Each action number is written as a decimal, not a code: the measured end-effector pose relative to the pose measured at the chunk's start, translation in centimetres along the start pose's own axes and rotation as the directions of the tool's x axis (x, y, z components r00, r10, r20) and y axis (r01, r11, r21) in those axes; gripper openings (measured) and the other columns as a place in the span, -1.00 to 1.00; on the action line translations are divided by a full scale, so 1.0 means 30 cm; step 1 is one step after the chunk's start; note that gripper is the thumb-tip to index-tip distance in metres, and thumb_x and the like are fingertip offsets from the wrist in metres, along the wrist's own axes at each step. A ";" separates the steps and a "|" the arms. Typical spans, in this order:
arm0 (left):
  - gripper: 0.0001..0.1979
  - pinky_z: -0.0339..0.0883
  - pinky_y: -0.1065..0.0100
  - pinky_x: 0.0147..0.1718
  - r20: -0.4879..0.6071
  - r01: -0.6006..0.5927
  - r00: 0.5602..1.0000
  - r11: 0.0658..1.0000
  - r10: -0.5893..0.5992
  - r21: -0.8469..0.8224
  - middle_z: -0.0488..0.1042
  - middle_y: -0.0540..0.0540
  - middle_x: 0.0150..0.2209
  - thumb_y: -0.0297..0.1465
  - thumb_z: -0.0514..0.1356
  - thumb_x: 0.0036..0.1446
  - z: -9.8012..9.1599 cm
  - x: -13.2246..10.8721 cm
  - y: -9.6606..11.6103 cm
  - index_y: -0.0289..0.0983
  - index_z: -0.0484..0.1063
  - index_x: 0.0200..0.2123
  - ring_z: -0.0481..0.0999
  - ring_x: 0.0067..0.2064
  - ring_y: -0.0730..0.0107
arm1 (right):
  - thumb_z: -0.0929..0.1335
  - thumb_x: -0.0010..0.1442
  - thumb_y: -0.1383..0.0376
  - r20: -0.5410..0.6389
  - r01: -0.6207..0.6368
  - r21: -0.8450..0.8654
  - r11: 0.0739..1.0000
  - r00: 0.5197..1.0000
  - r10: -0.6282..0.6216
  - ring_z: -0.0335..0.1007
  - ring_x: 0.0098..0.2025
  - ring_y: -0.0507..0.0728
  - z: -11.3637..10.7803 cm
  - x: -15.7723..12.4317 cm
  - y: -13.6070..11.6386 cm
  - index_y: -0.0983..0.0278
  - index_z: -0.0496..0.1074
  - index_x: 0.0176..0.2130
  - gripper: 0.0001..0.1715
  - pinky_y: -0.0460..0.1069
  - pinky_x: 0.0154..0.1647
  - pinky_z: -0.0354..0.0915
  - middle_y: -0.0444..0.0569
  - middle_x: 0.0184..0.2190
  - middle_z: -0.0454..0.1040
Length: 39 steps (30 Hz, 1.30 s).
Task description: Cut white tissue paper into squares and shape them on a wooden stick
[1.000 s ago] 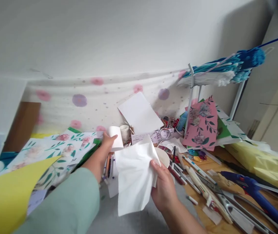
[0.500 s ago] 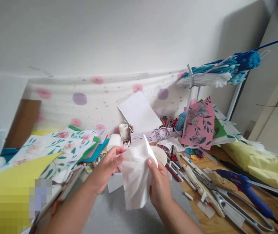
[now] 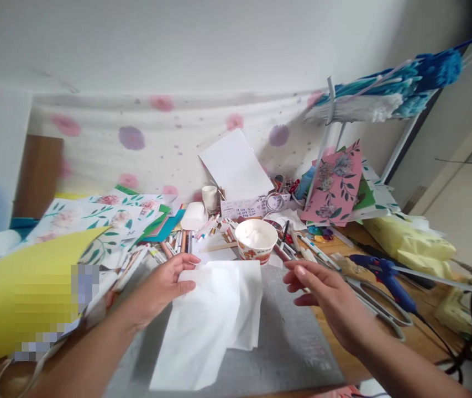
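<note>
A thin white tissue (image 3: 203, 326), folded over in two overlapping layers, lies spread on a grey mat (image 3: 286, 337). At its upper left corner is my left hand (image 3: 165, 290), the thumb on top of the sheet and the fingers curled at its edge. My right hand (image 3: 323, 290) hovers over the right side of the mat, apart from the tissue, with fingers loosely spread and nothing in them. Just beyond the tissue stands a printed paper bowl (image 3: 256, 251) with white material inside. A flat wooden stick (image 3: 219, 246) lies left of the bowl.
Several markers (image 3: 182, 243) lie behind the mat. To the right are large scissors (image 3: 381, 309) and a blue glue gun (image 3: 389, 279) with its cord. Floral paper sheets (image 3: 90, 215) and yellow paper (image 3: 37, 276) cover the left. Pipe cleaners (image 3: 389, 91) sit on a rack.
The tissue has come down from between both hands onto the mat. My right hand has let go and moved right. The bowl behind is now in full view.
</note>
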<state>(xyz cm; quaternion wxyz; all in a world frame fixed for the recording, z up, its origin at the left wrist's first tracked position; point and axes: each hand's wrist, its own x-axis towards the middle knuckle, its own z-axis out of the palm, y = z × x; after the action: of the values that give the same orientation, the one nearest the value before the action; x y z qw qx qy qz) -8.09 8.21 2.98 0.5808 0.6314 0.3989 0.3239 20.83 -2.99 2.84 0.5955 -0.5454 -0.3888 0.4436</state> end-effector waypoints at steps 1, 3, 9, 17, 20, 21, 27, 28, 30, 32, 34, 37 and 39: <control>-0.69 0.32 0.41 -0.24 0.018 0.004 1.000 1.000 -0.004 -0.008 0.44 -0.06 -0.16 -0.42 0.32 0.00 0.012 -0.003 0.000 -0.18 0.40 -0.15 0.45 -0.16 0.32 | 0.48 -0.02 0.11 -0.009 -0.028 -0.016 0.999 1.000 0.028 0.42 -0.33 0.17 -0.006 -0.006 0.026 0.30 0.57 -0.23 -0.61 -0.02 -0.43 0.32 0.03 -0.36 0.55; -0.68 0.32 0.43 -0.23 0.049 0.008 0.999 1.000 -0.007 -0.020 0.44 -0.06 -0.15 -0.41 0.33 -0.01 0.040 -0.011 0.007 -0.17 0.41 -0.15 0.43 -0.12 0.32 | 0.53 -0.13 0.20 -0.028 -0.060 -0.024 0.998 0.998 0.059 0.43 -0.24 0.21 0.002 -0.007 0.083 0.29 0.57 -0.24 -0.60 0.02 -0.33 0.34 0.06 -0.24 0.56; -0.61 0.40 0.43 -0.30 0.146 0.051 0.989 0.970 -0.017 -0.238 0.43 -0.04 -0.19 -0.40 0.39 -0.09 0.099 -0.048 0.040 -0.13 0.43 -0.14 0.45 -0.21 0.33 | 0.53 -0.13 0.24 0.099 -0.133 0.096 0.986 0.987 0.124 0.49 -0.18 0.22 0.069 -0.009 0.157 0.27 0.47 -0.07 -0.42 0.11 -0.15 0.35 0.04 -0.21 0.58; -0.70 0.40 0.42 -0.31 -0.093 0.027 0.995 0.997 -0.021 0.070 0.55 -0.14 -0.21 -0.42 0.39 -0.17 0.036 -0.022 0.019 -0.19 0.53 -0.26 0.52 -0.19 0.19 | 0.45 -0.17 0.54 0.171 -0.156 0.082 0.984 0.975 0.140 0.41 -0.55 0.04 0.018 -0.027 0.087 0.23 0.36 0.08 -0.21 -0.13 -0.53 0.27 -0.29 -0.63 0.47; -0.71 0.40 0.27 -0.17 -0.155 0.016 0.986 0.908 0.054 0.418 0.56 -0.12 -0.12 -0.40 0.30 -0.10 -0.070 0.014 -0.004 -0.14 0.55 -0.22 0.51 -0.10 0.05 | 0.44 -0.19 0.58 0.143 -0.119 0.030 0.992 0.983 0.114 0.40 -0.57 0.03 -0.066 0.004 0.057 0.27 0.36 0.09 -0.18 -0.15 -0.57 0.25 -0.28 -0.64 0.49; -0.72 0.38 0.17 -0.12 -0.188 0.035 0.979 0.831 0.084 0.556 0.57 -0.07 -0.13 -0.42 0.28 -0.11 -0.108 0.026 -0.011 -0.10 0.56 -0.24 0.52 -0.11 0.01 | 0.44 -0.20 0.59 0.132 -0.111 0.013 0.994 0.985 0.108 0.39 -0.59 0.02 -0.091 0.013 0.049 0.27 0.37 0.08 -0.19 -0.16 -0.59 0.24 -0.29 -0.65 0.48; -0.72 -0.26 -0.07 0.25 -0.214 -0.030 0.945 0.720 0.246 0.693 0.54 0.01 -0.09 -0.57 0.31 -0.22 -0.127 0.069 0.003 -0.09 0.57 -0.41 0.21 0.21 -0.11 | 0.43 -0.15 0.57 0.160 -0.071 -0.052 0.996 0.984 0.078 0.49 -0.45 0.11 -0.157 0.021 0.019 0.24 0.39 0.08 -0.23 -0.07 -0.50 0.38 -0.18 -0.50 0.57; -0.71 -0.28 -0.01 0.27 -0.196 -0.065 0.940 0.713 0.278 0.698 0.50 0.00 -0.01 -0.52 0.34 -0.22 -0.077 0.068 0.015 -0.08 0.57 -0.36 0.16 0.25 -0.08 | 0.43 -0.14 0.57 0.178 -0.059 -0.055 0.997 0.982 0.068 0.50 -0.41 0.12 -0.159 0.018 0.011 0.22 0.39 0.08 -0.24 -0.06 -0.46 0.40 -0.15 -0.44 0.59; -0.55 -0.20 0.17 0.28 -0.089 -0.183 0.940 0.704 0.330 0.686 0.37 0.05 0.15 -0.39 0.40 -0.20 0.054 0.062 0.040 0.00 0.53 -0.14 0.16 0.26 0.05 | 0.44 -0.13 0.56 0.219 -0.032 -0.061 0.998 0.975 0.045 0.51 -0.30 0.14 -0.161 0.012 -0.006 0.20 0.42 0.05 -0.27 -0.03 -0.37 0.44 -0.09 -0.28 0.60; -0.24 -0.10 0.13 0.25 0.204 -0.375 0.927 0.734 0.316 0.567 0.21 0.00 0.26 -0.35 0.43 -0.22 0.193 0.059 0.057 0.02 0.33 0.12 0.12 0.28 0.00 | 0.45 -0.12 0.54 0.255 -0.003 -0.073 0.997 0.967 0.021 0.50 -0.21 0.17 -0.164 0.007 -0.025 0.20 0.45 0.03 -0.31 -0.01 -0.31 0.46 -0.04 -0.13 0.56; 0.01 0.00 0.04 0.20 0.368 -0.406 0.894 0.808 0.255 0.427 0.13 -0.08 0.30 -0.32 0.46 -0.27 0.301 0.063 0.055 0.01 0.08 0.26 0.12 0.28 -0.09 | 0.44 -0.08 0.51 0.279 0.031 -0.090 0.995 0.960 -0.005 0.49 -0.18 0.19 -0.166 0.005 -0.040 0.19 0.44 0.04 -0.34 0.00 -0.31 0.47 -0.02 -0.05 0.52; 0.19 0.15 -0.03 0.07 0.478 -0.322 0.873 0.849 0.095 0.419 0.31 -0.27 0.18 -0.23 0.48 -0.37 0.375 0.074 0.018 -0.05 -0.08 0.32 0.30 0.13 -0.22 | 0.43 -0.03 0.47 0.276 0.102 -0.135 0.986 0.959 -0.061 0.47 -0.18 0.18 -0.173 0.012 -0.049 0.16 0.41 0.08 -0.34 0.00 -0.32 0.46 -0.03 -0.08 0.52; 0.27 0.21 -0.05 -0.03 0.452 -0.293 0.892 0.792 0.024 0.536 0.45 -0.31 0.02 -0.17 0.50 -0.50 0.378 0.077 -0.016 -0.10 -0.06 0.32 0.39 0.00 -0.28 | 0.42 -0.02 0.46 0.258 0.151 -0.186 0.971 0.961 -0.100 0.45 -0.20 0.17 -0.186 0.025 -0.042 0.16 0.40 0.09 -0.34 -0.02 -0.31 0.44 -0.05 -0.14 0.53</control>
<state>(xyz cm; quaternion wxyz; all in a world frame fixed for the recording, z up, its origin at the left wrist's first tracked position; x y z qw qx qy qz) 2.83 4.86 1.08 0.3973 0.8667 0.2885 0.0880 26.47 -4.00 3.52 0.5104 -0.5182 -0.5373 0.4269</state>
